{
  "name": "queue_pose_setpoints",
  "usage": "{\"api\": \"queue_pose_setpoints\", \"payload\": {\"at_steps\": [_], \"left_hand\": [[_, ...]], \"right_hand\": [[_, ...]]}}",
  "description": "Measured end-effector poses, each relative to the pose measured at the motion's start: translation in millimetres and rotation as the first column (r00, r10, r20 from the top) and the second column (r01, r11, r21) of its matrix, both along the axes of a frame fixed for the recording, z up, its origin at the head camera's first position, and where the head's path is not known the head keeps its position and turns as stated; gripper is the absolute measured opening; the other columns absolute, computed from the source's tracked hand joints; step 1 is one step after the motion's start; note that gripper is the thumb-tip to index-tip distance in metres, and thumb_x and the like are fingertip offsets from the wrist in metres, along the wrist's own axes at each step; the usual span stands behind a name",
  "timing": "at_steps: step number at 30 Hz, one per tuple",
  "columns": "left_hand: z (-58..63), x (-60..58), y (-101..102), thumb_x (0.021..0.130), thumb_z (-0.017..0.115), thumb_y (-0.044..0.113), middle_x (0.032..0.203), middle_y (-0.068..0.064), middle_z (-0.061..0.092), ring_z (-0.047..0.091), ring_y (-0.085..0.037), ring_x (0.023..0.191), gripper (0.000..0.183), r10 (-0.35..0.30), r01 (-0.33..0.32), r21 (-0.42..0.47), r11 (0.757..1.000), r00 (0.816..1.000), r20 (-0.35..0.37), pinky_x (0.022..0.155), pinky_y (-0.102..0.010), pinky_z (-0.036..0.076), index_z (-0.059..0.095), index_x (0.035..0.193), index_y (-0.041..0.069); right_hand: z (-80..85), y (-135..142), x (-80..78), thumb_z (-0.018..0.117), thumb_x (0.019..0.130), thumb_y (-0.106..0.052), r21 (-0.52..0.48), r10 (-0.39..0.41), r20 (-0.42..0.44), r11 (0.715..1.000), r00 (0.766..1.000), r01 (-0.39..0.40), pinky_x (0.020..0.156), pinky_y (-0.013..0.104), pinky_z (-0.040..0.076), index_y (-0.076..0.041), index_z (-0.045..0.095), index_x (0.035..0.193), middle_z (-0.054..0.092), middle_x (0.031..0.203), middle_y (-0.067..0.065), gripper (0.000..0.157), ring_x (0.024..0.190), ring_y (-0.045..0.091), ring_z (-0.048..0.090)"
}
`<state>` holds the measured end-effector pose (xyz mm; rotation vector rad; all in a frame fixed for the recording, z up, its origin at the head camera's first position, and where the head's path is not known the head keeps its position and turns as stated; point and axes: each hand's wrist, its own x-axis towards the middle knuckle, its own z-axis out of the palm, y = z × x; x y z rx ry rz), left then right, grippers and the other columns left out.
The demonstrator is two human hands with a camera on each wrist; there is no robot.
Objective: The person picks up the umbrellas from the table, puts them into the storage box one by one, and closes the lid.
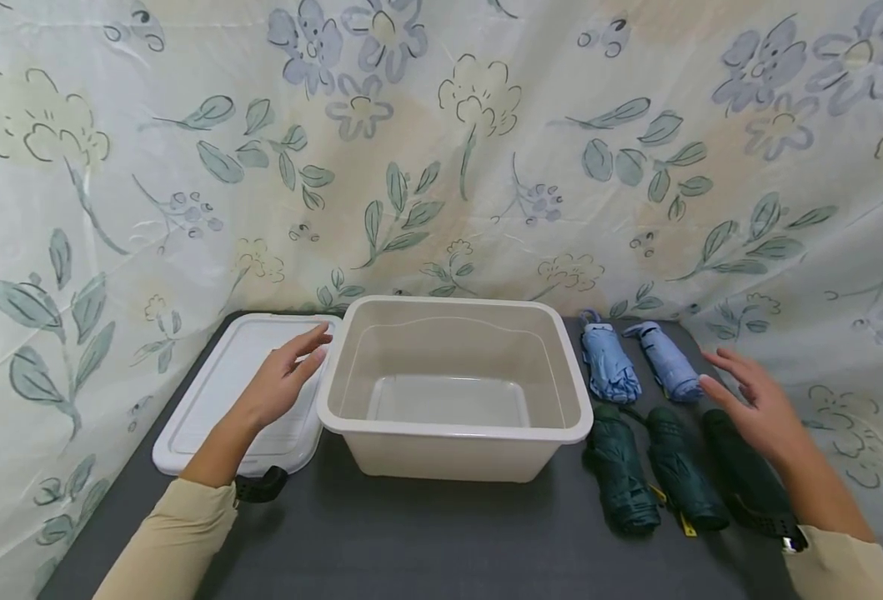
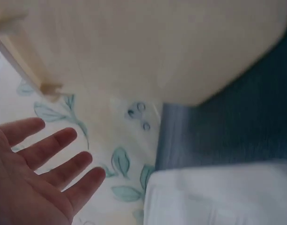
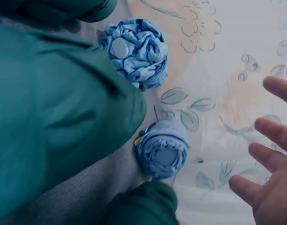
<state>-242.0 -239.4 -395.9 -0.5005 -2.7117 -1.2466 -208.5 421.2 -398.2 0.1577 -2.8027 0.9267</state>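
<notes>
A beige plastic bin [image 1: 452,454] stands upright in the middle of the table with nothing in it. My left hand [image 1: 285,377] hovers over the white lid [image 1: 208,400], just left of the bin's rim, fingers extended and holding nothing. To the right, my right hand [image 1: 760,404] is raised above the rightmost dark green umbrella [image 1: 745,467], its fingers spread and bare. Two more folded green umbrellas, one [image 1: 621,471] beside the bin and another [image 1: 684,467], lie alongside. Behind them lie two folded blue umbrellas, one crumpled [image 1: 609,362] and one neatly rolled [image 1: 666,362].
A dark grey cloth [image 1: 441,542] covers the table. Floral fabric [image 1: 441,167] hangs right behind the table's back edge and along both sides. The lid lies flat close against the bin's left side; the umbrellas lie close along its right.
</notes>
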Motion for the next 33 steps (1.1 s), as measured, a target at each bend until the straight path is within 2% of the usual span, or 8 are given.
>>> {"api": "queue_pose_setpoints", "payload": {"at_steps": [4,8,12,16,20,24,27,33], "left_hand": [[4.8,-0.1,7.7,0.111,0.041,0.038,0.152,-0.022,0.051,0.050,-0.042,0.140,0.057,-0.016,0.011,0.114,0.993,0.999,0.047,0.111,-0.061,0.044,0.036,0.159,0.008],[9.9,-1.2,13.0,0.110,0.044,0.041,0.157,-0.020,0.046,0.051,-0.041,0.140,0.059,-0.031,0.006,0.210,0.978,0.993,0.115,0.109,-0.057,0.047,0.037,0.159,0.010],[15.1,-2.7,16.3,0.107,0.049,0.043,0.158,-0.017,0.045,0.049,-0.040,0.142,0.061,-0.036,-0.013,0.262,0.965,0.983,0.182,0.111,-0.058,0.046,0.036,0.160,0.015],[19.2,-4.7,19.0,0.106,0.054,0.043,0.151,-0.020,0.049,0.050,-0.039,0.141,0.064,-0.035,-0.035,0.294,0.955,0.972,0.231,0.112,-0.057,0.046,0.034,0.161,0.018],[22.1,-6.8,20.3,0.105,0.056,0.039,0.147,-0.021,0.049,0.056,-0.031,0.130,0.065,-0.048,-0.042,0.327,0.944,0.964,0.263,0.103,-0.038,0.056,0.033,0.161,0.016],[24.9,-8.0,20.0,0.106,0.057,0.032,0.142,-0.023,0.049,0.060,-0.015,0.113,0.064,-0.083,-0.023,0.359,0.933,0.957,0.277,0.089,-0.021,0.056,0.032,0.161,0.012],[27.5,-8.6,18.4,0.105,0.059,0.030,0.137,-0.023,0.051,0.062,-0.011,0.108,0.065,-0.103,-0.015,0.366,0.930,0.948,0.300,0.090,-0.023,0.057,0.032,0.161,0.012],[32.8,-9.9,14.8,0.103,0.064,0.029,0.131,-0.019,0.052,0.063,-0.015,0.113,0.069,-0.134,-0.008,0.363,0.932,0.922,0.363,0.096,-0.036,0.059,0.031,0.162,0.015]], "right_hand": [[-8.1,6.4,5.7,0.049,0.108,-0.037,-0.014,0.000,0.039,1.000,0.999,0.001,0.107,0.084,0.019,0.000,0.035,0.157,0.014,0.166,0.034,0.063,0.147,0.064,0.013],[-15.9,12.7,12.2,0.050,0.107,-0.041,-0.036,-0.040,0.101,0.998,0.994,0.043,0.105,0.084,0.022,0.001,0.036,0.156,0.014,0.165,0.035,0.066,0.147,0.063,0.013],[-22.7,21.0,17.2,0.053,0.105,-0.046,-0.050,-0.074,0.156,0.995,0.985,0.083,0.103,0.083,0.026,0.001,0.035,0.156,0.015,0.164,0.036,0.071,0.146,0.063,0.014],[-29.4,31.5,20.4,0.056,0.103,-0.049,-0.025,-0.089,0.202,0.995,0.975,0.096,0.099,0.082,0.031,0.001,0.035,0.157,0.019,0.162,0.038,0.076,0.143,0.064,0.019],[-35.8,41.8,25.0,0.058,0.102,-0.049,-0.032,-0.109,0.252,0.992,0.962,0.121,0.095,0.082,0.031,-0.001,0.032,0.158,0.019,0.162,0.038,0.079,0.142,0.066,0.019],[-41.3,50.0,29.6,0.058,0.102,-0.051,-0.036,-0.132,0.306,0.988,0.943,0.151,0.092,0.082,0.033,-0.003,0.027,0.161,0.013,0.164,0.038,0.082,0.139,0.070,0.020],[-45.1,53.8,31.7,0.059,0.101,-0.052,-0.037,-0.121,0.337,0.989,0.934,0.142,0.091,0.080,0.038,-0.005,0.025,0.162,0.011,0.164,0.037,0.084,0.136,0.071,0.026],[-55.2,61.7,34.2,0.059,0.100,-0.055,-0.001,-0.089,0.366,0.995,0.926,0.096,0.092,0.075,0.041,-0.004,0.024,0.162,0.014,0.163,0.038,0.088,0.137,0.069,0.025]]}}
